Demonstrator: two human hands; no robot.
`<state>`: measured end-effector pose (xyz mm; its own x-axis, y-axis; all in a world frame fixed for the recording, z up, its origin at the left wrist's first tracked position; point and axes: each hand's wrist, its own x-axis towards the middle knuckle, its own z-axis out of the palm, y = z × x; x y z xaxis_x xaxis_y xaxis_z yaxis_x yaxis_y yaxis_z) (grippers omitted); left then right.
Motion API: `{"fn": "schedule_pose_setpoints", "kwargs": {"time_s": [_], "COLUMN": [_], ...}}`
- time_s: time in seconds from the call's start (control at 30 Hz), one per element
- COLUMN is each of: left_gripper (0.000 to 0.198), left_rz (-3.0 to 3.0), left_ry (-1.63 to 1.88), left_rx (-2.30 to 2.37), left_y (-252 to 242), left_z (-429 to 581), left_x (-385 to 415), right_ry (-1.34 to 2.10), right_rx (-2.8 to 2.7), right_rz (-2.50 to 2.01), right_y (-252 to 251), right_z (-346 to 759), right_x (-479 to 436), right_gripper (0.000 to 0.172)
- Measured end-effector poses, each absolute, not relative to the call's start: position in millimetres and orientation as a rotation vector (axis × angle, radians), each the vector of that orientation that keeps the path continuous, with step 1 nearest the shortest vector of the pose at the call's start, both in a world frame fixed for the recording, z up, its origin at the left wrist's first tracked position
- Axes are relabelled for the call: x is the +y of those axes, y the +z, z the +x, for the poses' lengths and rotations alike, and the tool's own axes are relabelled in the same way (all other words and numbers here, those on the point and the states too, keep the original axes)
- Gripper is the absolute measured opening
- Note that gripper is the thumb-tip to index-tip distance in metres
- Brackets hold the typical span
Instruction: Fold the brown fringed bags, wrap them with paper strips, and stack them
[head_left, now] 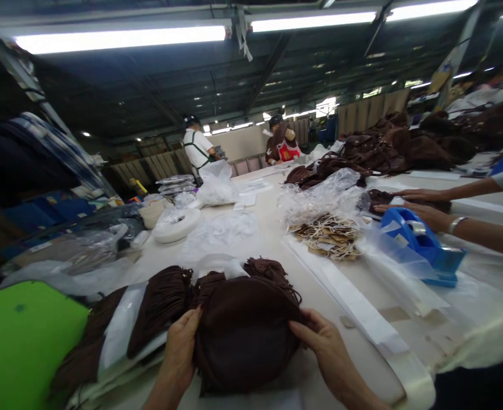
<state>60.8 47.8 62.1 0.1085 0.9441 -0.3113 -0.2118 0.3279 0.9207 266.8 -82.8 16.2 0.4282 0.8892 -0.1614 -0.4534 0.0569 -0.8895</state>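
From where I stand, a round, dark brown bag (pixel 247 336) sits at the near edge of the pale table (pixel 272 216), right in front of the worker. The left hand (pixel 183 344) grips its rim at nine o'clock and the right hand (pixel 323 341) at three, thumbs and fingers closed on the edge. Brown fringed pieces (pixel 161 310) lie just beside it at ten o'clock, with a pale band (pixel 123 327) across them, and a bright green panel (pixel 29 341) is farther out at nine. At eleven sits a white roll (pixel 177 226); at one, a heap of stringed tags (pixel 328 233). A blue tape dispenser (pixel 431 250) stands at two, a co-worker's hands (pixel 426 212) just beyond it, resting on something brown. Farther back, between eleven and twelve, stands a person in a white shirt (pixel 197 147).
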Motion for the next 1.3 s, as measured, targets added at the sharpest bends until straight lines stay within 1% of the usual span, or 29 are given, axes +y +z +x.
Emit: {"fn": "schedule_pose_setpoints", "kwargs": {"time_s": [0.13, 0.2, 0.37, 0.53, 0.6, 0.73, 0.8, 0.9, 1.03, 1.17, 1.3], "left_gripper": [0.044, 0.043, 0.035, 0.044, 0.045, 0.022, 0.018, 0.022, 0.028, 0.033, 0.034], "left_rz": [0.871, 0.875, 0.934, 1.107, 1.169, 1.304, 1.264, 1.049, 0.818, 0.741, 0.736], "left_ry": [1.012, 1.019, 0.992, 0.936, 0.874, 0.851, 0.872, 0.898, 0.931, 0.942, 0.965], "left_rx": [1.042, 1.012, 0.920, 0.883, 0.875, 0.949, 0.920, 0.847, 0.866, 0.901, 0.943], "left_y": [58.5, 57.2, 56.8, 59.4, 60.7, 58.3, 53.8, 45.0, 36.9, 40.1, 48.2], "left_z": [63.1, 61.5, 40.5, 21.6, 21.3, 25.2, 27.0, 30.6, 34.9, 35.8, 37.4], "left_x": [42.1, 40.5, 31.5, 21.6, 20.3, 24.5, 28.8, 33.7, 34.8, 33.6, 31.9], "right_ry": [1.391, 1.477, 1.487, 1.461, 1.464, 1.497, 1.526, 1.538, 1.486, 1.466, 1.448], "right_rx": [-0.361, -0.274, -0.168, -0.159, -0.127, -0.135, -0.188, -0.274, -0.385, -0.524, -0.593], "right_rz": [-0.815, -0.733, -0.707, -0.754, -0.750, -0.750, -0.760, -0.755, -0.721, -0.681, -0.703], "right_y": [5.4, -0.3, -6.2, -6.4, -5.6, -0.3, 3.9, 9.9, 16.2, 25.0, 31.4], "right_z": [273.9, 277.4, 282.6, 287.0, 287.8, 289.5, 290.1, 288.7, 284.7, 284.5, 289.1], "right_x": [-63.1, -53.7, -44.9, -43.9, -43.3, -42.4, -42.0, -40.8, -39.6, -44.7, -49.3], "right_gripper": [0.033, 0.033, 0.026, 0.027, 0.026, 0.026, 0.026, 0.026, 0.027, 0.030, 0.034]}}
